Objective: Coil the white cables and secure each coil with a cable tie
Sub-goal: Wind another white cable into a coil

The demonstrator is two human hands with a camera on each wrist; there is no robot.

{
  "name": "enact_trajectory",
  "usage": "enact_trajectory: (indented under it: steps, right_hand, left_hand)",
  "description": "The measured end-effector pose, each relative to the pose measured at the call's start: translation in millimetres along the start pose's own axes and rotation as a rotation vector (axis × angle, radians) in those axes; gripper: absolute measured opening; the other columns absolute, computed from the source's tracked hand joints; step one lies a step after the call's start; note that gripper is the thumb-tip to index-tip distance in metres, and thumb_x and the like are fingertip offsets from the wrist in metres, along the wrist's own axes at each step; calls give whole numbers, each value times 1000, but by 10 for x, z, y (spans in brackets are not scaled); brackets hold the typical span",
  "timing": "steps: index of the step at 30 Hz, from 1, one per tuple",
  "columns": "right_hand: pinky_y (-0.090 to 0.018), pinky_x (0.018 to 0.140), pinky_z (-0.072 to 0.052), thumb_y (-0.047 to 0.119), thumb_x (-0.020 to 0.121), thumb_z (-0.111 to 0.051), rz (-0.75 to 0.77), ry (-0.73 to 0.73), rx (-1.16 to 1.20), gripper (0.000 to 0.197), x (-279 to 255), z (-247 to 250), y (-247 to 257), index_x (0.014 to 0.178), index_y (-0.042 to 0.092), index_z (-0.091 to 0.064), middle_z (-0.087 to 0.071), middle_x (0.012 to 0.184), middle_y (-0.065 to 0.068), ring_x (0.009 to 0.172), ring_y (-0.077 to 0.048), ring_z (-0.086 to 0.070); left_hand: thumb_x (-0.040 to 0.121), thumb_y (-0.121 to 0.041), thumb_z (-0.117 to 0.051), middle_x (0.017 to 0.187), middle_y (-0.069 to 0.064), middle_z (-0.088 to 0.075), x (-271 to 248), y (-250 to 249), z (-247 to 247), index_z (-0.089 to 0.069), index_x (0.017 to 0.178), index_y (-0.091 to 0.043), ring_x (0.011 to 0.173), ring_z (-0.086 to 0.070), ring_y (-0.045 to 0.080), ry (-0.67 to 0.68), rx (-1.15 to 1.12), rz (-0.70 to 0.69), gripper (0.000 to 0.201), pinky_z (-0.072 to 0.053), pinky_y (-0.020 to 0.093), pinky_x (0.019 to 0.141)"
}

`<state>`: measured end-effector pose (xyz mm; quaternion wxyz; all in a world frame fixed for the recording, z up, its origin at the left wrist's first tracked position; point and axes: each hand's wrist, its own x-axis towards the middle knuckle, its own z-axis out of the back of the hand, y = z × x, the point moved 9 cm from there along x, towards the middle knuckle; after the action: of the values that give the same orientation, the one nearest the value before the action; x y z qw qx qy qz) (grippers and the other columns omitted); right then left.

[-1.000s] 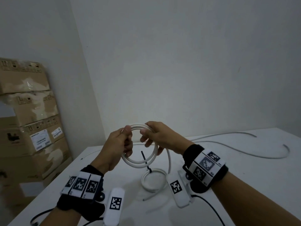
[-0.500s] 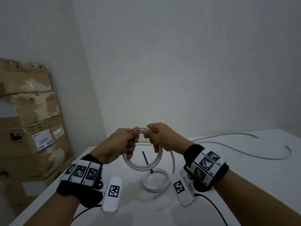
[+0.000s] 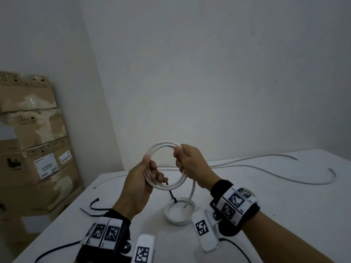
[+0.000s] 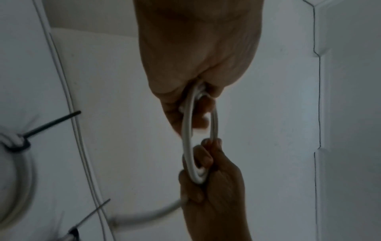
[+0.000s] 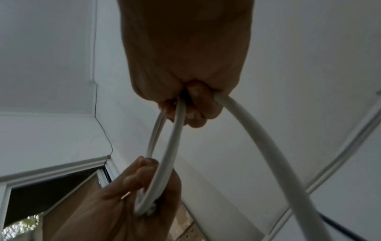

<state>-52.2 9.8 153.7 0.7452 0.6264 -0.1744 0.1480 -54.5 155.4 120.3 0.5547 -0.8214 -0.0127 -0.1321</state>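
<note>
A: Where, first?

B: Held up above the table [image 3: 284, 215], centre of the head view: white cable coil [image 3: 165, 148], a few loops. Gripped at eight o'clock on the ring by the left hand [image 3: 139, 186], fingers [image 3: 158, 176] curled through and closed round the strands. Clamped at two o'clock by the right hand [image 3: 191, 162], likewise wrapped tight round the loops.

A: Likely trouble?

B: Springing apart, probably. Looks stiff, with no tie on yet. Needs one hand freed to fetch a loose black cable tie [image 3: 95, 205] lying toward nine o'clock on the table. Risks loops fanning out or slipping to unequal sizes under a single grip.

A: Anything else?

B: Free tail [image 3: 191, 192], hanging from the right hand toward six o'clock, ending inside the ring of the finished coil [image 3: 179, 222] below, itself bound with a black tie [image 3: 171, 195]. Could snag there, or drag that coil along on a pull.

A: Differences between views?

B: Left wrist: ring nearly edge-on, a narrow ellipse, both fists shut on opposite ends, plus the finished coil's tie head close up at nine o'clock. Right wrist: tail leaving the fist apart from the loops, sweeping toward five o'clock. Head alone: the whole layout, with the spare ties, a long loose cable [image 3: 266, 165] at two o'clock and cardboard boxes [image 3: 34, 149] at nine o'clock beyond the table edge.
</note>
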Motion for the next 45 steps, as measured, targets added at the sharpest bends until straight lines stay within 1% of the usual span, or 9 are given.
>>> enact_trajectory:
  steps: [3, 7, 10, 16, 22, 31, 35, 38, 45]
  right_hand:
    - [-16, 41, -33, 29, 102, -39, -14, 78, -133, 33, 45, 30, 30, 73, 16, -50, -48, 58, 1, 48, -11, -41]
    - [-17, 35, -26, 31, 101, -40, -75, 88, -32, 31, 54, -52, 7, 78, 13, -51, -46, 59, -2, 46, -12, -37]
    - [-22, 42, -29, 29, 101, -43, -109, -4, 183, 31, 43, -59, -44, 79, 10, -54, -43, 55, 0, 48, -13, -37]
    - [-21, 38, -27, 39, 97, -51, -341, -175, 723, 39, -56, -83, -264, 79, 5, -58, -28, 48, 5, 41, -9, -27]
    - [-19, 36, -20, 34, 89, -63, -326, -271, 836, 29, -103, -22, -338, 76, 9, -53, -27, 52, 4, 43, -8, -23]
    - [-21, 40, -29, 24, 95, -49, -387, -271, 994, 32, -106, -184, -399, 65, 13, -47, -37, 50, 1, 43, -12, -33]
    - [-23, 51, -37, 23, 99, -44, -375, -143, 970, 29, -102, -238, -420, 76, 9, -54, -49, 57, -2, 53, -14, -45]
    - [-24, 60, -39, 33, 100, -44, -320, -48, 715, 35, -98, -147, -496, 76, 10, -56, -51, 63, -1, 59, -12, -46]
    - [-18, 40, -19, 41, 99, -45, -285, 221, 337, 37, -144, -3, -447, 70, 19, -40, -27, 57, 5, 46, -8, -20]
  left_hand:
    - [99, -15, -38, 55, 11, -56, 2, 23, 68, -60, 86, 2, 57, -63, 29, 39, 31, 105, 30, -52, 41, 71]
    - [95, -18, -37, 44, -1, -29, 99, 9, 17, -47, 72, -9, 38, -35, 15, -25, -68, 104, 27, -43, 27, 46]
    - [99, -19, -39, 44, -4, -24, 105, 11, -29, -40, 68, -13, 37, -27, 11, -124, -59, 7, 31, -36, 24, 42]
    - [102, -21, -38, 47, -2, -29, 85, 173, -118, -43, 71, -12, 41, -33, 13, -102, -116, 19, 33, -37, 29, 51]
    - [103, -29, -37, 56, 7, -54, 52, 82, -83, -51, 79, -9, 60, -53, 24, -34, 181, -38, 35, -49, 36, 65]
    - [103, -34, -39, 45, -1, -34, 25, 18, 62, -43, 72, -12, 42, -37, 17, -307, 213, -184, 38, -36, 31, 47]
    - [103, -31, -38, 47, 0, -32, 47, -4, 125, -41, 71, -12, 40, -34, 15, -359, 185, -216, 38, -37, 26, 41]
    - [103, -30, -39, 45, -2, -32, 71, 6, 177, -42, 71, -12, 40, -34, 14, -365, 155, -199, 38, -38, 26, 41]
    - [104, -28, -38, 41, -4, -33, 106, -5, 288, -42, 70, -11, 36, -34, 12, -377, 165, -176, 37, -39, 24, 41]
